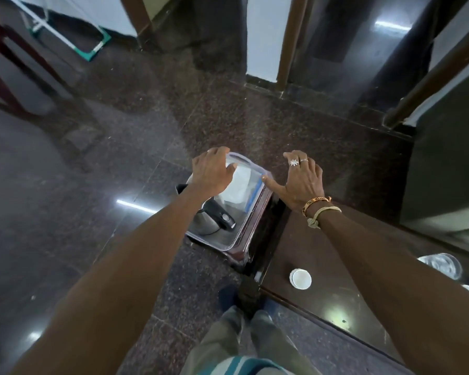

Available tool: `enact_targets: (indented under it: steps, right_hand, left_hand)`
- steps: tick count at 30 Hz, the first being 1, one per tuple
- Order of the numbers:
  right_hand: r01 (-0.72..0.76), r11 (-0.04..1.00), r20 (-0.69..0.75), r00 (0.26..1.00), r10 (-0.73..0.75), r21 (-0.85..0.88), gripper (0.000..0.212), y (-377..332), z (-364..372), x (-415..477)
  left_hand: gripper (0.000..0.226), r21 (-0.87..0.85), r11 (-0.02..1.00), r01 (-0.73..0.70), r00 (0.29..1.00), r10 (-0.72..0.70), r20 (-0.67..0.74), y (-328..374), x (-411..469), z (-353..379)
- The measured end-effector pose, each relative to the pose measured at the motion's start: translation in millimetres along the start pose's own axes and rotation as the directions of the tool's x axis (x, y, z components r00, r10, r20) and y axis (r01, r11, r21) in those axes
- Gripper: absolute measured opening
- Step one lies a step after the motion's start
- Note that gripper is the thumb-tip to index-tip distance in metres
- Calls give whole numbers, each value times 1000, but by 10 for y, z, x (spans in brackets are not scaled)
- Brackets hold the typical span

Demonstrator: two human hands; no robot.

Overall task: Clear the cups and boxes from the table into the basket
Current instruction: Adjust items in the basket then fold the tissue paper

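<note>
Two hands at basket (211, 238), long axis pointing away, left hand (214, 171) fingers gripping far rim, right hand (304, 182) fingers splayed.

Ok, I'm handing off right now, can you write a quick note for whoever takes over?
Left hand: fingers curled over the far rim of the clear basket.
Right hand: open, fingers spread, thumb touching the basket's right edge.
The basket sits low beside the table and holds a kettle and white packets.
Done: no cups visible inside.
Left: one white cup stands on the table. A clear container at the table's right edge is partly cut off.
</note>
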State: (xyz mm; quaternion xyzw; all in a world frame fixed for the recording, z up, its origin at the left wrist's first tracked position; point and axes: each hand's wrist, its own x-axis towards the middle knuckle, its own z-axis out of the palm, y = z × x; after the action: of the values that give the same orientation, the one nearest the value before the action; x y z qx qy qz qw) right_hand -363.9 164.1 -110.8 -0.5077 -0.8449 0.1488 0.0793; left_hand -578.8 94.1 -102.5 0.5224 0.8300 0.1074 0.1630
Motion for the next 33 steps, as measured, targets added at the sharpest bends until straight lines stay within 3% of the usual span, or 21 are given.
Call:
enact_targets:
  steps: [6,15,33]
  right_hand:
    - [75,997,100,992,-77,24,84,65,315,89]
    - [46,998,114,992,-51,46,71,153,391,470]
    - [-96,994,427,898,109,-53,55,-135,1804,1092]
  left_hand:
    - [49,54,997,62,997,-64,31,25,-4,200]
    - [48,79,994,71,995,-76,69,8,270,275]
    - [46,250,942,-224,916,116,383,-827,1561,1209]
